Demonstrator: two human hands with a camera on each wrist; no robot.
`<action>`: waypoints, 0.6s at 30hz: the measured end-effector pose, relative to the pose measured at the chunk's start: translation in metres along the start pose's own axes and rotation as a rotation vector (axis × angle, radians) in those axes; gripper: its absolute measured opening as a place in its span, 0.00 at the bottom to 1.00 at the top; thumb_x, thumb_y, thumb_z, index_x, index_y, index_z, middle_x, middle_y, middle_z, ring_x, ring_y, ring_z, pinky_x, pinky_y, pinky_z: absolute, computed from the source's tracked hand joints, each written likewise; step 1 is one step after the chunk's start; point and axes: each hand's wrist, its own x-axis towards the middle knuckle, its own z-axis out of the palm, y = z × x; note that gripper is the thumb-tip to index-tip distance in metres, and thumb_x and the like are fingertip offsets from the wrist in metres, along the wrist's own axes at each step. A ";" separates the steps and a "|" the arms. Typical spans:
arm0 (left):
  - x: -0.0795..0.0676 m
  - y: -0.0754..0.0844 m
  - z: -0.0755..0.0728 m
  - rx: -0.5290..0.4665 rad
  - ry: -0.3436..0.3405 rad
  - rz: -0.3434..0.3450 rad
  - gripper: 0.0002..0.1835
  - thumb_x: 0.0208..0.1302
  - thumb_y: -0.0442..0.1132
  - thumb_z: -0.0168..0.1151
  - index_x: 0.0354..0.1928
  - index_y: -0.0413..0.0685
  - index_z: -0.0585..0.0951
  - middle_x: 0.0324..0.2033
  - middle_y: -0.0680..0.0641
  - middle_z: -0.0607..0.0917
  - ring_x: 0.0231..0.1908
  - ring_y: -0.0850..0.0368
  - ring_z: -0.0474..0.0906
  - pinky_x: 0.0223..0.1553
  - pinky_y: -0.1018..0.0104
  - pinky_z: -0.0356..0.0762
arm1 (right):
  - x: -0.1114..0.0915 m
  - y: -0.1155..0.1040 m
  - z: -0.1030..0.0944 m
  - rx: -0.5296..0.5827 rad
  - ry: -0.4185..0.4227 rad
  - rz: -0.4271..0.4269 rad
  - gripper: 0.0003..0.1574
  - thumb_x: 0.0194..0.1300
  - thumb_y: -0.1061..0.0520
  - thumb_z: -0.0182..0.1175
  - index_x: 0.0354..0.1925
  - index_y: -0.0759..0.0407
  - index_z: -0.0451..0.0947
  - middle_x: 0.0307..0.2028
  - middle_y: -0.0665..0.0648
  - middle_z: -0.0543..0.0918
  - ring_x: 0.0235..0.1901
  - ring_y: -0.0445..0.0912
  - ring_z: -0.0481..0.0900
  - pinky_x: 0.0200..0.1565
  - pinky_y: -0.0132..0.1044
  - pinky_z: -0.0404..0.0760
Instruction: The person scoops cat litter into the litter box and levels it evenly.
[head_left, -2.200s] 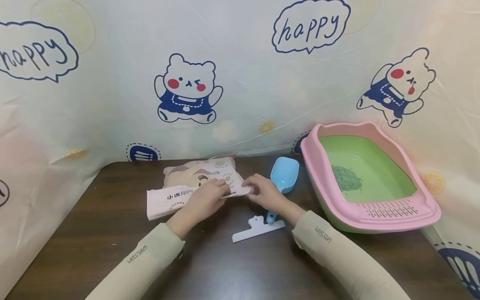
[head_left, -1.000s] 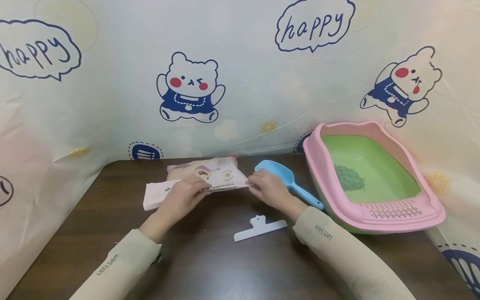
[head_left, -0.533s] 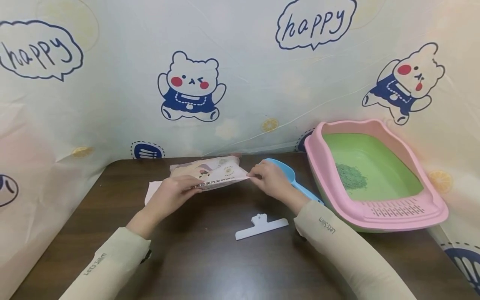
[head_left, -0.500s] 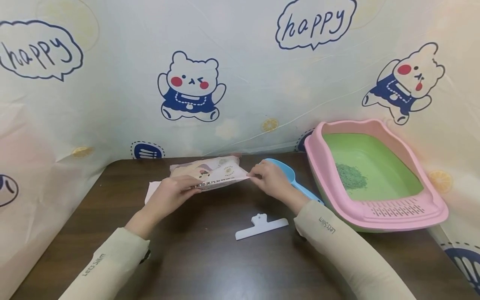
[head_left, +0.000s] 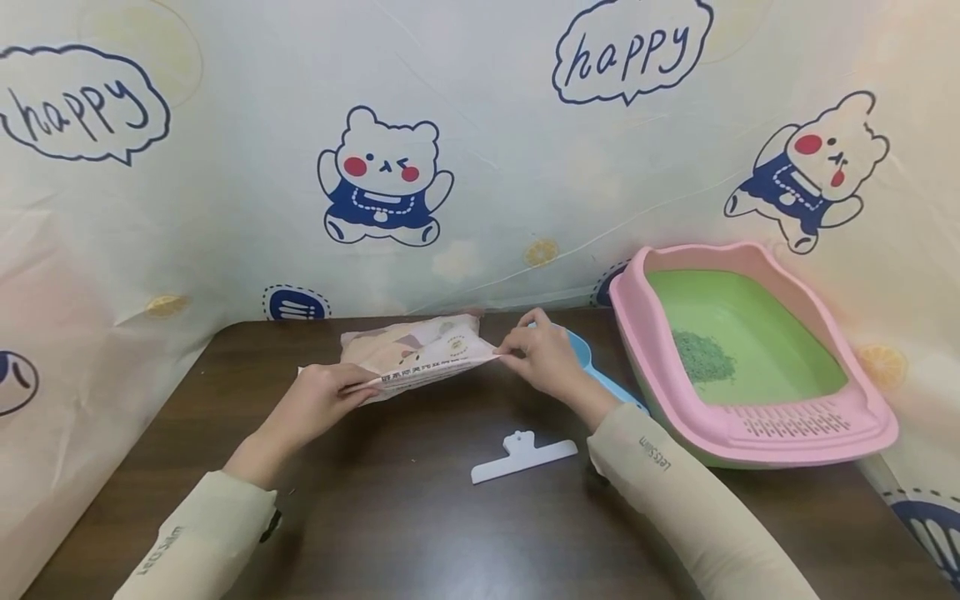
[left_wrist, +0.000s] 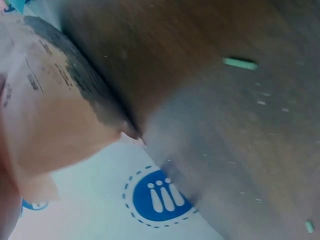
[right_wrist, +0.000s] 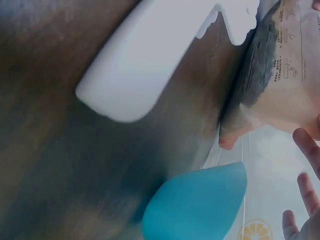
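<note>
A pale pink printed bag of cat litter [head_left: 420, 346] lies near the back of the table, its front edge stretched between both hands. My left hand [head_left: 321, 398] pinches that edge at the left end, thumb below and fingers on top. At the right corner, my right hand [head_left: 547, 358] pinches the bag between thumb and forefinger, other fingers spread. Just behind and beneath the right hand is a blue litter scoop [head_left: 592, 367], partly hidden by it. In the right wrist view, the scoop [right_wrist: 200, 205] and the white clip [right_wrist: 135, 65] lie near the bag's grey-dark underside.
A wide white sealing clip [head_left: 522, 458] lies in front of the bag. On the right stands a pink-rimmed green litter box [head_left: 735, 442] holding a small heap of green litter [head_left: 703, 357]. Stray green pellets [left_wrist: 240, 63] dot the dark table. A patterned curtain [head_left: 495, 150] hangs behind.
My left hand has slid leftward along the bag's edge, and the folded-out left flap is now mostly covered. The scoop turned, its handle swinging right. My right hand keeps the right corner, slightly raised.
</note>
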 end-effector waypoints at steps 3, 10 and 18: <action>-0.003 -0.004 -0.001 -0.026 -0.015 -0.029 0.12 0.53 0.35 0.75 0.41 0.46 0.90 0.35 0.49 0.91 0.31 0.60 0.81 0.37 0.61 0.84 | -0.002 0.001 0.001 -0.002 -0.005 0.020 0.05 0.58 0.53 0.73 0.34 0.51 0.90 0.30 0.49 0.88 0.49 0.51 0.75 0.41 0.54 0.78; -0.007 -0.007 -0.004 -0.083 -0.081 -0.102 0.11 0.55 0.35 0.74 0.42 0.46 0.90 0.35 0.48 0.91 0.27 0.63 0.75 0.30 0.72 0.76 | -0.005 0.002 0.003 0.005 -0.012 0.067 0.05 0.56 0.52 0.74 0.32 0.51 0.90 0.30 0.49 0.88 0.48 0.51 0.74 0.42 0.53 0.76; -0.006 -0.007 -0.007 -0.157 -0.118 -0.162 0.09 0.56 0.33 0.73 0.40 0.44 0.90 0.32 0.48 0.90 0.25 0.64 0.73 0.24 0.72 0.72 | -0.006 0.004 -0.003 0.119 -0.180 0.126 0.06 0.60 0.55 0.71 0.38 0.52 0.89 0.35 0.50 0.88 0.40 0.46 0.77 0.45 0.44 0.79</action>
